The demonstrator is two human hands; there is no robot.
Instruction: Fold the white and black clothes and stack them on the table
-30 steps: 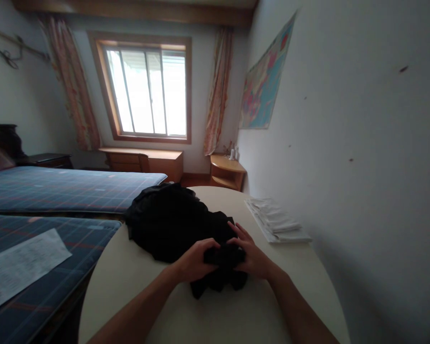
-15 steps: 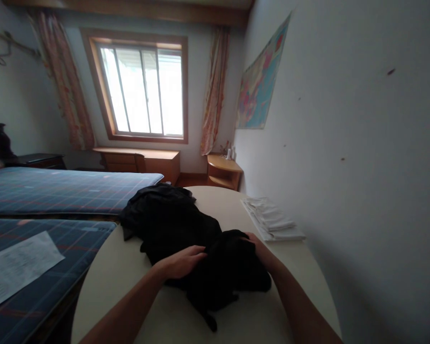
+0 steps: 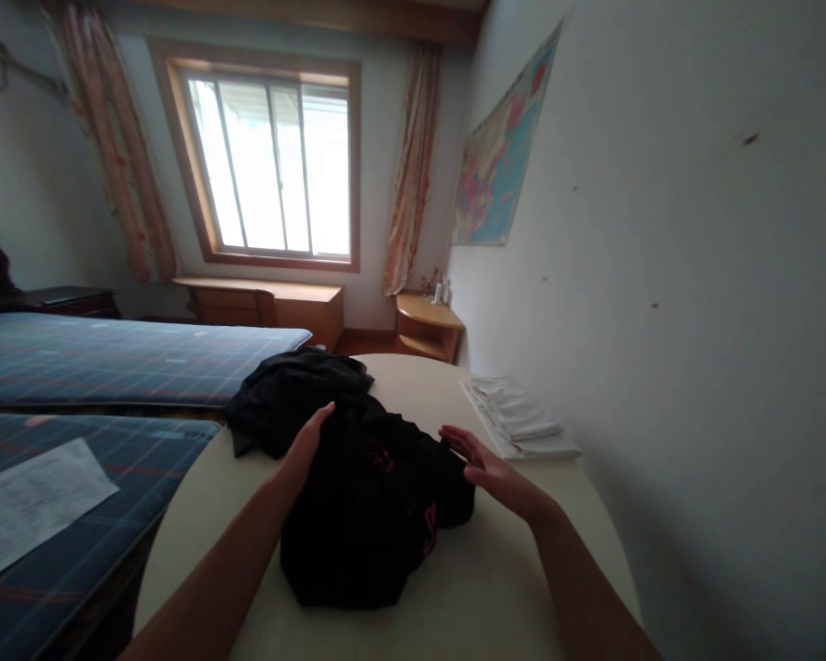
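A black garment [image 3: 358, 514] with pink print lies bunched on a round cream table [image 3: 523, 569]; its exact kind is unclear. Along its left side, my left hand [image 3: 304, 452] stretches forward against the cloth, the thumb extended and the other fingers partly hidden. My right hand [image 3: 487, 468] is by the garment's right edge, fingers apart and holding nothing. Behind the printed garment sits another heap of dark cloth [image 3: 285, 390], near the table's far left edge. Where the two black cloths meet is hard to make out.
Folded white cloth or paper [image 3: 519, 422] lies at the table's right, close to the wall [image 3: 716, 386]. To the left are plaid mattresses [image 3: 110, 353], one with a printed sheet [image 3: 38, 505] on it. A corner shelf [image 3: 428, 314] and a low desk [image 3: 303, 296] stand beyond.
The black garment has been turned and spread toward the left, revealing pink print. My right hand has let go of it, and my left hand has moved forward and left.
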